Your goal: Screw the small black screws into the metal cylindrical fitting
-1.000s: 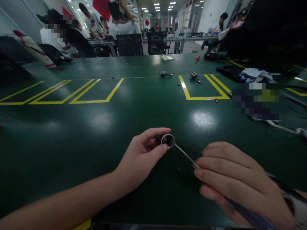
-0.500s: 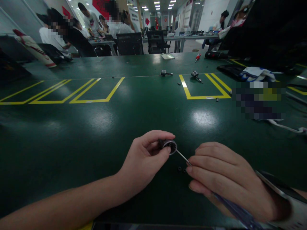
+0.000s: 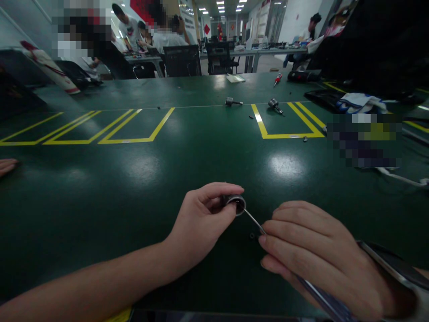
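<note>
Between thumb and fingers, my left hand (image 3: 204, 223) grips a dark metal cup-shaped part (image 3: 240, 205), its round opening turned toward the right. A screwdriver (image 3: 255, 222) with a thin shaft and a translucent bluish handle is in my right hand (image 3: 311, 250). Its shaft points up and left, and the tip reaches the rim or inside of the cup; the exact contact is hidden. Just below the shaft, a small dark ring-like piece (image 3: 252, 235) lies on the green table (image 3: 167, 188).
Two metal parts with shafts (image 3: 233, 102) (image 3: 275, 106) lie farther back near yellow tape. A red screwdriver (image 3: 278, 79), a white-and-blue glove (image 3: 360, 103) and a cable (image 3: 398, 178) are beyond on the right. Another person's hand (image 3: 7, 166) rests at the left edge.
My right hand and the screwdriver have shifted slightly left and down, covering one of two small dark pieces. Another person's hand has appeared at the left edge.
</note>
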Motion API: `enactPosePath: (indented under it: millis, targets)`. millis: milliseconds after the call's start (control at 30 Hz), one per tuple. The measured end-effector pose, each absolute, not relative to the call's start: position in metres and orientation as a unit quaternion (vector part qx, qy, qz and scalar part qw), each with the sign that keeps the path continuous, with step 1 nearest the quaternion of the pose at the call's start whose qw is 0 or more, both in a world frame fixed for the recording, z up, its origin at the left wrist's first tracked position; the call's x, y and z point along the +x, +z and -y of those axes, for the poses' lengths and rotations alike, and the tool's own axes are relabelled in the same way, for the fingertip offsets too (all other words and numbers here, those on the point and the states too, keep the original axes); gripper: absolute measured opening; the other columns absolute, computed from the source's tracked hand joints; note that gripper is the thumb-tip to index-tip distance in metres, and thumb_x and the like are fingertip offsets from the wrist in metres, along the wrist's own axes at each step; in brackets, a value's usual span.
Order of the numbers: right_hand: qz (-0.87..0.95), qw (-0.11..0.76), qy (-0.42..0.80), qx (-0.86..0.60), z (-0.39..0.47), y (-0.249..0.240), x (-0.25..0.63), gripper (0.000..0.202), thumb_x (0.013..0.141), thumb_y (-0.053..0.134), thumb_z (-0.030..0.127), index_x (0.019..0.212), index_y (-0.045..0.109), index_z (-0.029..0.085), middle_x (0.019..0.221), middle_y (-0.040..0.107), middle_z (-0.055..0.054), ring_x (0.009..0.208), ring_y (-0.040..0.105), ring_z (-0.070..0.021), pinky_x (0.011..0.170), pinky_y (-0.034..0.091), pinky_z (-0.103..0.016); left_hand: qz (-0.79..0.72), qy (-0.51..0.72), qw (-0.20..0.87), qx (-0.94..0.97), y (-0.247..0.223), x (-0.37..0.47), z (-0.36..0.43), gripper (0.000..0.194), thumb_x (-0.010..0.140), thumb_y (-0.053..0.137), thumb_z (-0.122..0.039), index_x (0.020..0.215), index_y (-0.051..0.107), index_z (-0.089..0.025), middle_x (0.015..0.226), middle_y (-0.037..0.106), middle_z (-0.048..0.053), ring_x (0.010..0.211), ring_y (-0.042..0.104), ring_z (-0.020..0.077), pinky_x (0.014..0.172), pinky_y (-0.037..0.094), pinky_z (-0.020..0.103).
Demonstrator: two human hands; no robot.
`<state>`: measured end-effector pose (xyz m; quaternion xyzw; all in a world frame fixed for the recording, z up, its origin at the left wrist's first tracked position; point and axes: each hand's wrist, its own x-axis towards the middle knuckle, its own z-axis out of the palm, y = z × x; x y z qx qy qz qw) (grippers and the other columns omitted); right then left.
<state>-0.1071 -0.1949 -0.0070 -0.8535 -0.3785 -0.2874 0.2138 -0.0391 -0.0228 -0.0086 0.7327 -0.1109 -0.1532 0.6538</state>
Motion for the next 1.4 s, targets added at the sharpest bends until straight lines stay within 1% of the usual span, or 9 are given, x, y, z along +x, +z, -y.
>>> enactPosePath:
  millis: [267, 333, 433, 500, 667, 967, 1167, 1300, 1400]
  targets:
    - [0.382, 0.262, -0.269, -0.845, 0.195, -0.007, -0.105, 0.012, 0.086, 0.054, 0.015, 0.079, 0.062, 0.011, 0.074, 0.069, -0.007, 0.074, 0.063, -0.0182, 0.074, 0.051, -0.034, 0.097, -0.157, 0.65, 0.737, -0.008, -0.039, 0.023, 0.018, 0.067, 0.065, -0.011, 0.083, 0.071, -0.015, 0.09, 0.073, 0.004, 0.084, 0.068, 0.0183, 0.08, 0.054, 0.029]
    - [0.358, 0.335, -0.259, -0.832, 0.198, -0.004, -0.105, 0.017, 0.088, 0.05, 0.017, 0.078, 0.062, 0.012, 0.072, 0.068, -0.006, 0.072, 0.063, -0.0172, 0.078, 0.051, -0.035, 0.093, -0.162, 0.65, 0.736, -0.007, -0.038, 0.023, 0.017, 0.068, 0.065, -0.012, 0.084, 0.07, -0.016, 0.091, 0.073, 0.004, 0.085, 0.068, 0.0183, 0.081, 0.054, 0.03]
    - [0.244, 0.5, -0.202, -0.806, 0.206, -0.004, -0.102, 0.019, 0.089, 0.048, 0.02, 0.076, 0.062, 0.016, 0.069, 0.066, -0.003, 0.068, 0.063, -0.0154, 0.085, 0.05, -0.038, 0.09, -0.174, 0.645, 0.739, -0.007, -0.036, 0.022, 0.02, 0.07, 0.064, -0.014, 0.089, 0.07, -0.017, 0.093, 0.072, 0.004, 0.085, 0.068, 0.0181, 0.08, 0.053, 0.03]
    - [0.164, 0.593, -0.153, -0.773, 0.211, -0.008, -0.096, 0.024, 0.089, 0.05, 0.023, 0.068, 0.06, 0.018, 0.058, 0.06, 0.001, 0.059, 0.061, -0.0132, 0.084, 0.051, -0.038, 0.088, -0.186, 0.638, 0.742, -0.006, -0.035, 0.021, 0.023, 0.071, 0.064, -0.015, 0.093, 0.068, -0.018, 0.092, 0.072, 0.004, 0.085, 0.068, 0.0184, 0.078, 0.053, 0.031]
    - [0.09, 0.675, -0.003, -0.732, 0.219, -0.021, -0.084, 0.031, 0.087, 0.054, 0.032, 0.061, 0.057, 0.016, 0.049, 0.053, 0.004, 0.046, 0.052, -0.0089, 0.064, 0.053, -0.028, 0.078, -0.195, 0.644, 0.735, -0.004, -0.034, 0.019, 0.025, 0.071, 0.065, -0.017, 0.096, 0.067, -0.02, 0.09, 0.072, 0.003, 0.085, 0.067, 0.0196, 0.076, 0.052, 0.032]
    - [0.126, 0.592, -0.042, -0.795, 0.216, -0.021, -0.087, 0.029, 0.088, 0.052, 0.029, 0.062, 0.058, 0.017, 0.051, 0.053, 0.004, 0.053, 0.056, -0.0109, 0.076, 0.051, -0.032, 0.065, -0.218, 0.683, 0.694, -0.004, -0.033, 0.018, 0.026, 0.069, 0.067, -0.016, 0.095, 0.067, -0.019, 0.089, 0.072, 0.003, 0.088, 0.066, 0.0205, 0.081, 0.05, 0.033]
    - [0.269, 0.427, -0.107, -0.857, 0.206, -0.007, -0.102, 0.021, 0.085, 0.047, 0.012, 0.066, 0.053, 0.017, 0.056, 0.051, 0.004, 0.055, 0.052, -0.0103, 0.093, 0.041, -0.042, 0.063, -0.216, 0.704, 0.674, -0.003, -0.035, 0.019, 0.028, 0.068, 0.066, -0.014, 0.096, 0.067, -0.02, 0.094, 0.071, 0.003, 0.093, 0.065, 0.0209, 0.086, 0.049, 0.035]
    - [0.349, 0.306, -0.189, -0.865, 0.2, -0.01, -0.107, 0.017, 0.081, 0.047, 0.009, 0.069, 0.056, 0.017, 0.057, 0.054, 0.002, 0.054, 0.05, -0.0123, 0.09, 0.041, -0.045, 0.06, -0.197, 0.72, 0.662, -0.005, -0.033, 0.02, 0.028, 0.067, 0.065, -0.009, 0.093, 0.063, -0.017, 0.104, 0.069, 0.004, 0.096, 0.064, 0.0196, 0.086, 0.048, 0.033]
    - [0.349, 0.28, -0.232, -0.864, 0.2, -0.011, -0.107, 0.016, 0.082, 0.048, 0.009, 0.072, 0.059, 0.016, 0.056, 0.057, 0.001, 0.053, 0.052, -0.0126, 0.089, 0.043, -0.045, 0.066, -0.201, 0.718, 0.663, -0.007, -0.032, 0.02, 0.023, 0.067, 0.067, -0.008, 0.088, 0.061, -0.016, 0.104, 0.069, 0.004, 0.093, 0.064, 0.0176, 0.085, 0.049, 0.031]
